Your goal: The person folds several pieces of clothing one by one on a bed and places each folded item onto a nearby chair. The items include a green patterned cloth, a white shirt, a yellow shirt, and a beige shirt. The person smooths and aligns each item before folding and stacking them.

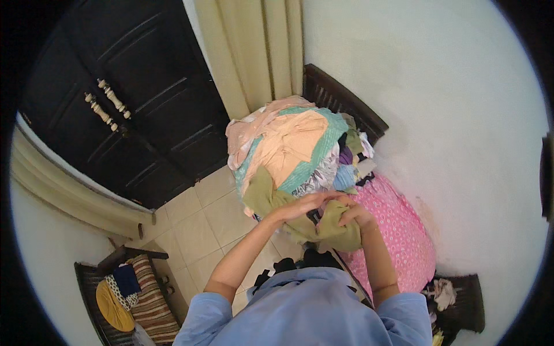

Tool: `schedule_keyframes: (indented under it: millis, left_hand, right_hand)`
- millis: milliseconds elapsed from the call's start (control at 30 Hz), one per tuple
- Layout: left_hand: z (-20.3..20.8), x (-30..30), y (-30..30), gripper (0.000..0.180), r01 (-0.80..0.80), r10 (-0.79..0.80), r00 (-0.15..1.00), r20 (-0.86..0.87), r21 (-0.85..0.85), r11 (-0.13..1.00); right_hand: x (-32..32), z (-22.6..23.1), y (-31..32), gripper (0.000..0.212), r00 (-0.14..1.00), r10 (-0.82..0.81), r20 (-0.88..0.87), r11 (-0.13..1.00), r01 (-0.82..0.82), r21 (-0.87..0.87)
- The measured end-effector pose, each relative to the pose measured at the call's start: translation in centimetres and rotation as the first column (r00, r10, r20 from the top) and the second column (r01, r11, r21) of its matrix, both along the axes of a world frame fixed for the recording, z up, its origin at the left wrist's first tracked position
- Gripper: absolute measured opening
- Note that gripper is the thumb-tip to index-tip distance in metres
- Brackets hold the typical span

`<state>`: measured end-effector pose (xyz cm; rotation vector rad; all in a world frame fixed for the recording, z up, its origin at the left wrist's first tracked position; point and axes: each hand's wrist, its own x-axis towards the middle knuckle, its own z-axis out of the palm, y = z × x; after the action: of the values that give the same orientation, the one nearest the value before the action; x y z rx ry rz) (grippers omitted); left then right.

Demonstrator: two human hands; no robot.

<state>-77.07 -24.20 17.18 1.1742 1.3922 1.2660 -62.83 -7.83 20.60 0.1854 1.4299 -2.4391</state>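
An olive-green garment (262, 193) hangs bunched in front of me, its exact kind hard to make out among the folds. My left hand (311, 203) is closed on its upper edge, with the fingers reaching toward the right. Close beside it, my right hand (359, 213) has its fingers curled into the cloth. One end of the garment spreads to the left past my left wrist, and the other drapes below my right hand. Just beyond lies a large heap of clothes and cloths, topped by a peach-and-teal quilted cloth (294, 141).
The heap sits against a dark wooden headboard (346, 98), beside pink patterned bedding (398, 230). Tiled floor (202, 230) runs to my left, toward dark double doors (133, 86). A wooden bench (153, 305) with cushions stands at lower left, a dark chair (464, 300) at lower right.
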Motion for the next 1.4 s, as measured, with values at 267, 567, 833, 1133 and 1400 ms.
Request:
schedule_keyframes:
  millis: [267,567,833,1133,1400]
  left_hand:
    - [-1.1,6.4,2.2,0.031,0.37,-0.352,0.911,0.215,-0.049,0.928]
    - [-3.7,14.1,6.2,0.088,0.304,-0.273,0.93,-0.248,0.097,0.948]
    - [0.7,21.0,14.2,0.045,0.503,-0.506,0.861,-0.046,-0.068,0.862]
    - [2.0,24.8,20.9,0.039,0.751,-0.754,0.654,-0.051,-0.071,0.656]
    - [-8.7,26.6,24.7,0.044,0.298,-0.639,0.366,-0.676,-0.565,0.769]
  right_hand:
    - [9.5,3.3,2.3,0.046,0.962,-0.271,0.022,0.927,0.267,-0.263]
    - [16.9,3.7,4.2,0.034,0.84,-0.54,-0.052,0.809,0.5,-0.309]
    - [26.6,3.9,5.0,0.025,0.61,-0.791,0.057,0.566,0.763,-0.312]
    - [42.2,3.7,7.4,0.022,0.083,-0.994,0.071,0.074,0.989,-0.127]
    - [54.4,0.9,12.9,0.022,0.07,-0.933,-0.353,0.11,0.99,-0.093]
